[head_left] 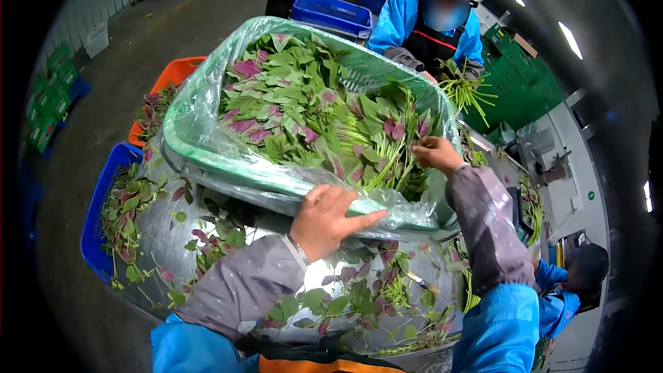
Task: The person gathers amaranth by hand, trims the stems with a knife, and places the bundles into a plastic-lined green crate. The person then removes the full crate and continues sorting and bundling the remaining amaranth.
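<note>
A green crate [181, 144] with a clear plastic liner [269, 183] holds a heap of red-and-green leafy amaranth [297, 100], stems toward the right. My left hand [328, 222] lies on the crate's near rim, fingers apart over the liner. At the right side of the crate, my right hand [438, 155] has its fingers curled in at the amaranth stems and leaves; its fingertips are partly hidden. Below the crate, a metal table [259, 235] carries scattered leaves and stems. A small knife [418, 280] lies among them.
A blue crate [93, 235] and an orange crate [173, 72] with greens stand at the left. Across the table a co-worker [397, 21] holds a bunch of greens [469, 90]. Another person [559, 304] is at the lower right. A blue basket [331, 14] stands behind.
</note>
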A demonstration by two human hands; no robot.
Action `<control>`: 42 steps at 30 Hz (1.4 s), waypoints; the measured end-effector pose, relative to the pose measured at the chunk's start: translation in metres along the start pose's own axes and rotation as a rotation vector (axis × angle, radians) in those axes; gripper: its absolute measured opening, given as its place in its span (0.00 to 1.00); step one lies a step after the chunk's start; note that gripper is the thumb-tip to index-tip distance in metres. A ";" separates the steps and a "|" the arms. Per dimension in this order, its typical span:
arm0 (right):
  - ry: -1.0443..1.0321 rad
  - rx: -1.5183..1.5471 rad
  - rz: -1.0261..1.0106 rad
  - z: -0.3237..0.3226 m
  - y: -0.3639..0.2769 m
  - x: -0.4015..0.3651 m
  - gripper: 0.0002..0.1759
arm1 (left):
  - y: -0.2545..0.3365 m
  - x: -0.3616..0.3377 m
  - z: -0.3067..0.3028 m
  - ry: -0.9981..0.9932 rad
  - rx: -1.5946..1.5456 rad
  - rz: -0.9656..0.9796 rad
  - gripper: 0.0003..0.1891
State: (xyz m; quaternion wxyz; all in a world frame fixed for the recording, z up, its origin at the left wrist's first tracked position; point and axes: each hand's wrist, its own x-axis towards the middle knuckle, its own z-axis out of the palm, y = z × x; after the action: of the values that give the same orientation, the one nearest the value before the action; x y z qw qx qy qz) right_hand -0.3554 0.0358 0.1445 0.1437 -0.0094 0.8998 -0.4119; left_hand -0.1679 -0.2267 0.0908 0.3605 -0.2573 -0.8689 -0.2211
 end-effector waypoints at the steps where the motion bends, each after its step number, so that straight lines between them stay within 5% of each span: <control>1: -0.052 -0.138 0.137 0.005 0.010 0.019 0.17 | -0.002 -0.001 0.004 0.019 0.004 0.003 0.29; 3: -0.069 -0.380 0.290 0.013 0.035 0.049 0.23 | -0.006 -0.002 0.010 0.047 0.001 0.009 0.28; 6: 0.167 -0.680 0.336 0.024 0.051 0.069 0.34 | -0.010 -0.005 0.014 0.013 -0.012 0.021 0.26; 11: 0.163 -0.372 0.400 0.061 0.055 0.094 0.54 | -0.011 -0.006 0.023 0.090 0.135 0.047 0.27; 14: 0.185 -0.388 0.382 0.090 0.071 0.110 0.50 | -0.011 -0.007 0.027 0.085 0.189 0.049 0.28; 18: 0.254 -0.100 0.330 0.087 0.074 0.106 0.30 | -0.010 -0.007 0.027 0.075 0.205 0.048 0.28; 24: 0.295 0.035 0.215 0.078 0.097 0.121 0.21 | -0.006 -0.008 0.029 0.097 0.218 0.012 0.30; 27: 0.418 0.060 0.248 0.074 0.044 0.096 0.18 | -0.006 -0.007 0.026 0.077 0.200 0.019 0.31; 29: 0.265 0.197 0.335 0.050 0.059 0.109 0.13 | -0.004 -0.007 0.026 0.066 0.168 -0.003 0.31; 31: -0.041 0.417 0.362 0.027 0.067 0.105 0.11 | -0.002 -0.007 0.025 0.060 0.128 -0.023 0.31; 39: 0.032 0.109 0.379 0.044 0.048 0.089 0.18 | 0.001 -0.009 0.022 0.060 0.068 -0.047 0.28; 41: 0.008 0.298 0.237 0.040 0.068 0.103 0.19 | 0.002 -0.012 0.028 0.074 0.040 -0.057 0.28; 42: 0.046 0.003 0.103 0.034 0.088 0.122 0.23 | 0.002 -0.010 0.024 0.066 0.032 -0.062 0.28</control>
State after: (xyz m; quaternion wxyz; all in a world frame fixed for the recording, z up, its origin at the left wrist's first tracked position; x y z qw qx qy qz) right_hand -0.4541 0.0521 0.0272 0.1438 0.0466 0.9015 -0.4056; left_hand -0.1728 -0.2142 0.0686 0.3860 -0.2169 -0.8675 -0.2266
